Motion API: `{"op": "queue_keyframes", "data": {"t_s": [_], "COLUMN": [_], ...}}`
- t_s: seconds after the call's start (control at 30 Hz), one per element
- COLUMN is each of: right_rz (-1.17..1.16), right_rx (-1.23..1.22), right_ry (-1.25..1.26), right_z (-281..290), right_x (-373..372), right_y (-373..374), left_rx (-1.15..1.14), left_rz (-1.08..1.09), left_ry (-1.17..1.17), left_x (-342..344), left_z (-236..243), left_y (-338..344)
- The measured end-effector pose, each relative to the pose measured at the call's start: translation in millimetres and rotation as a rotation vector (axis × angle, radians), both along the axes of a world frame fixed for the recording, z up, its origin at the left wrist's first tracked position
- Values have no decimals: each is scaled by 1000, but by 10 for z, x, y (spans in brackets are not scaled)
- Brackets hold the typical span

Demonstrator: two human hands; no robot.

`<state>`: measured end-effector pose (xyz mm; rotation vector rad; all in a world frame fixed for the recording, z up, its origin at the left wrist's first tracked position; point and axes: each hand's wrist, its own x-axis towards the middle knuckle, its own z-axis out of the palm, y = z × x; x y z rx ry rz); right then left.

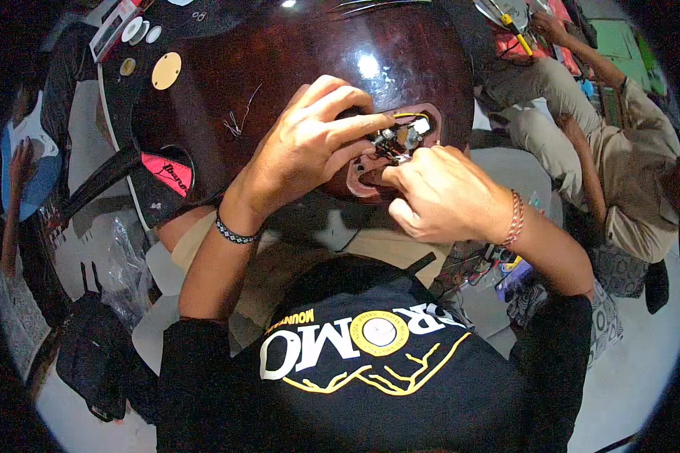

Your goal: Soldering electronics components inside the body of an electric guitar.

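Observation:
A glossy dark red-brown guitar body (279,53) lies in front of me. Near its close right edge is a reddish recessed cavity (359,181). A cluster of wired electronic parts (409,136), with a white block and a yellow wire, sits over this recess. My left hand (310,140) reaches in from the left, thumb and index finger closed on the cluster's left side. From the lower right, my right hand (449,189) has its fingers curled in against the cluster's lower edge. What its fingertips grip is hidden.
A round cream cover plate (167,70) and thin wire pieces (238,121) lie left on the dark surface. A black piece with a red patch (168,172) is nearer. At right sits a person (635,166), near a yellow-handled tool (516,34); another person's hand (23,158) shows at left.

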<state>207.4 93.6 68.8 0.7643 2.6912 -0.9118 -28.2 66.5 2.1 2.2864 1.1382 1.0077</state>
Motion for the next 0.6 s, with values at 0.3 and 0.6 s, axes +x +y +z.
{"op": "queue_keyframes", "data": {"t_s": [0.3, 0.6], "right_rz": [8, -14], "right_rx": [58, 125], "right_ry": [-38, -40], "right_z": [17, 56], "right_x": [-50, -72], "right_y": [35, 0], "left_rx": [27, 30], "left_rz": [19, 23], "left_ry": [-13, -17], "left_x": [6, 0], "left_z": [9, -20], "left_y": [6, 4]}}
